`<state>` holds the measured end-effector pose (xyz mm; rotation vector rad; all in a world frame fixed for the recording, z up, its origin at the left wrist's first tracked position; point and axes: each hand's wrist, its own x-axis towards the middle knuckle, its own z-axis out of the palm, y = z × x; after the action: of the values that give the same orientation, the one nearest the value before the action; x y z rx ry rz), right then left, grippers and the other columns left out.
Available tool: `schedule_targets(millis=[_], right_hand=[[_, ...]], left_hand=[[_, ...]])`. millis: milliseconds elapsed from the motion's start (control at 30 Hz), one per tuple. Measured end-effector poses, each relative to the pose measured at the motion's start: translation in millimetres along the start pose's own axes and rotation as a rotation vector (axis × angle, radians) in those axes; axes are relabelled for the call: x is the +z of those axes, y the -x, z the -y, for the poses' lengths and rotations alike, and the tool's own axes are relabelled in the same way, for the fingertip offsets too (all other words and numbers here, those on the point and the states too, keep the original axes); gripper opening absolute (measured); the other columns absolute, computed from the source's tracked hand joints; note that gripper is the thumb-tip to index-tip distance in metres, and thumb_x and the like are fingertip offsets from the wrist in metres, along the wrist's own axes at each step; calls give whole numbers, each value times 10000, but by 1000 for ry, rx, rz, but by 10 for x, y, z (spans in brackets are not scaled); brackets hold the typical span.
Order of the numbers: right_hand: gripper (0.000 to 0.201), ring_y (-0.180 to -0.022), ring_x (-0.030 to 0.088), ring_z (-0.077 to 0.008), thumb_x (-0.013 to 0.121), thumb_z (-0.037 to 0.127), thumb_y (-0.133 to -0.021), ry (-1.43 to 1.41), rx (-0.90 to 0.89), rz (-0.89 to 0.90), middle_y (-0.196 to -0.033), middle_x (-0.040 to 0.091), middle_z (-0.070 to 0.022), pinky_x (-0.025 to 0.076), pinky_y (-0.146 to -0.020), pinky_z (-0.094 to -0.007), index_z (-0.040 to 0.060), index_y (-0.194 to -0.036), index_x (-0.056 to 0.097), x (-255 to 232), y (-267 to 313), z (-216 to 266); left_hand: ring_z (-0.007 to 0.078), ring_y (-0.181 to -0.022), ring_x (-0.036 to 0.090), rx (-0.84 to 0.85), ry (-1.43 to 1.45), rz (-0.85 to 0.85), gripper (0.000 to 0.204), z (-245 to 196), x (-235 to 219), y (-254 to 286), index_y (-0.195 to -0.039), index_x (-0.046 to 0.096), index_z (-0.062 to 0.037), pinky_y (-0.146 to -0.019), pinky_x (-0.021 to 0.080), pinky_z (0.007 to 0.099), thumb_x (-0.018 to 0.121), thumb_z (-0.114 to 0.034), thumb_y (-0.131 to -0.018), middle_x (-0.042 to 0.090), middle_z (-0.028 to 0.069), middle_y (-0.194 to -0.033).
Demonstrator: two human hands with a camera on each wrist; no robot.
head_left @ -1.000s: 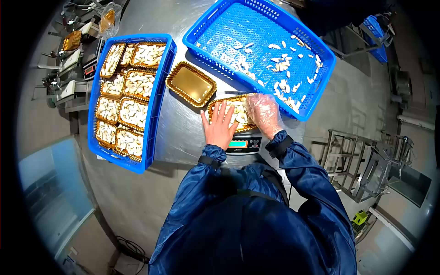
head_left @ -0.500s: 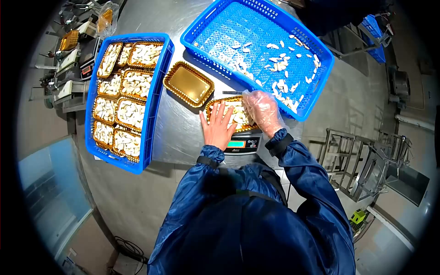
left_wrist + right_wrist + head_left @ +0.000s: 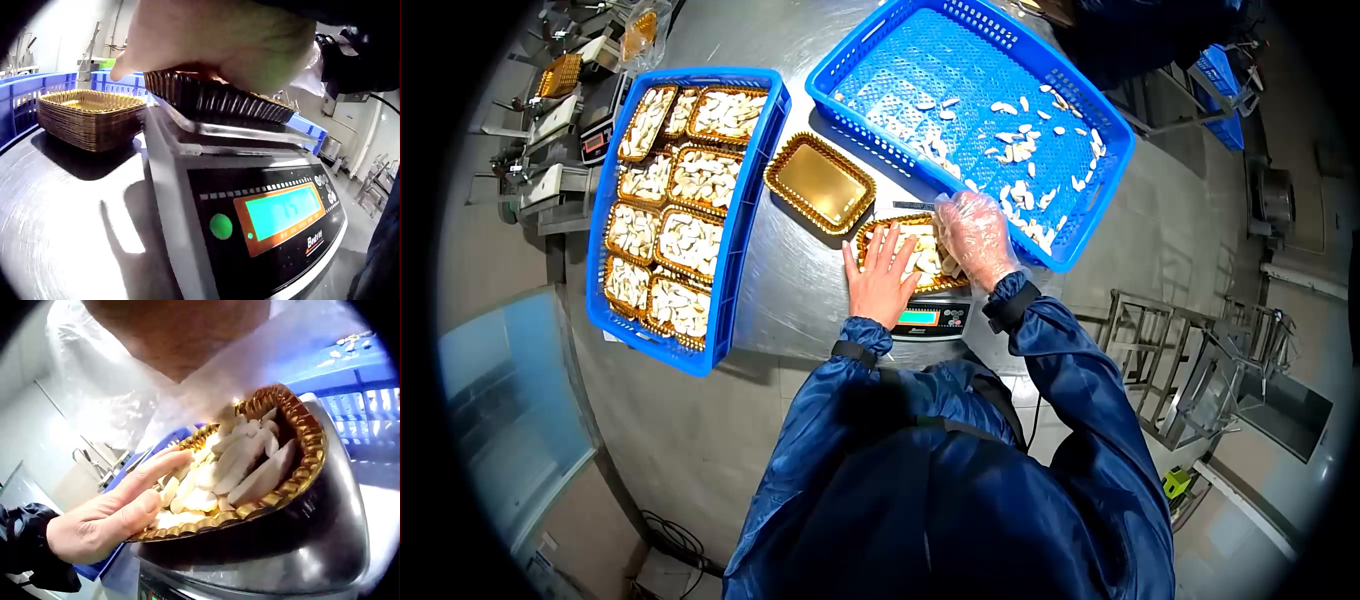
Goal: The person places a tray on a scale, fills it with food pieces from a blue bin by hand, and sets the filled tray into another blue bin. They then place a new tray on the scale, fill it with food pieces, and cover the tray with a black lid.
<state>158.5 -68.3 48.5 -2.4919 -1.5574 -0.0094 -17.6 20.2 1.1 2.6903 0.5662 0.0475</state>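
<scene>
A gold tray (image 3: 922, 283) of pale sliced pieces (image 3: 249, 464) sits on a scale (image 3: 262, 219) with a lit display. My bare left hand (image 3: 883, 280) lies over the tray's left side, fingers spread and fairly straight, touching the pieces. In a clear plastic glove, my right hand (image 3: 977, 238) is at the tray's right end, over the pieces; its fingertips are hidden in the head view and blurred behind the plastic in the right wrist view, so its grasp cannot be made out.
Stacked empty gold trays (image 3: 90, 119) stand left of the scale. Farther left, a blue crate (image 3: 726, 300) holds several filled trays. Behind the scale, a large blue crate (image 3: 1090, 215) contains scattered pale pieces. Another scale (image 3: 596, 142) stands at the far left.
The head view has shifted slightly. My left hand stays on the tray, while my right hand remains at its right end with only small movement.
</scene>
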Motion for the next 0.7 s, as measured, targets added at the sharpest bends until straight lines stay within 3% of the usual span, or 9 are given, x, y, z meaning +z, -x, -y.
schedule_targets(millis=[167, 267, 400, 700], right_hand=[[152, -824, 651, -303, 590, 102, -806, 30, -33, 78, -847, 634, -148, 530, -726, -404, 26, -932, 629, 55, -60, 4], [131, -779, 664, -281, 606, 86, -765, 199, -66, 125, -827, 643, -139, 542, -688, -383, 33, -875, 657, 102, -85, 15], [101, -765, 667, -280, 614, 76, -750, 191, -103, 125, -832, 650, -144, 546, -666, -382, 40, -828, 668, 27, -129, 49], [118, -745, 670, -269, 580, 85, -791, 225, -42, 208, -824, 639, -155, 542, -648, -377, 15, -845, 658, 69, -127, 60]], left_hand=[[246, -1451, 242, 3, -5, 8, 569, 8, -1, 0, -1453, 410, -244, -1134, 86, 652, 561, -397, -926, 295, 34, -1566], [246, -1451, 241, 4, 5, 0, 573, 2, 1, 3, -1455, 410, -244, -1136, 84, 649, 564, -392, -924, 293, 35, -1567], [245, -1452, 239, 1, 3, -3, 575, 5, 7, 4, -1456, 409, -244, -1137, 85, 647, 565, -390, -922, 289, 35, -1568], [245, -1453, 237, 10, -4, 5, 569, 13, 18, 11, -1461, 404, -244, -1136, 86, 647, 555, -386, -930, 278, 35, -1574]])
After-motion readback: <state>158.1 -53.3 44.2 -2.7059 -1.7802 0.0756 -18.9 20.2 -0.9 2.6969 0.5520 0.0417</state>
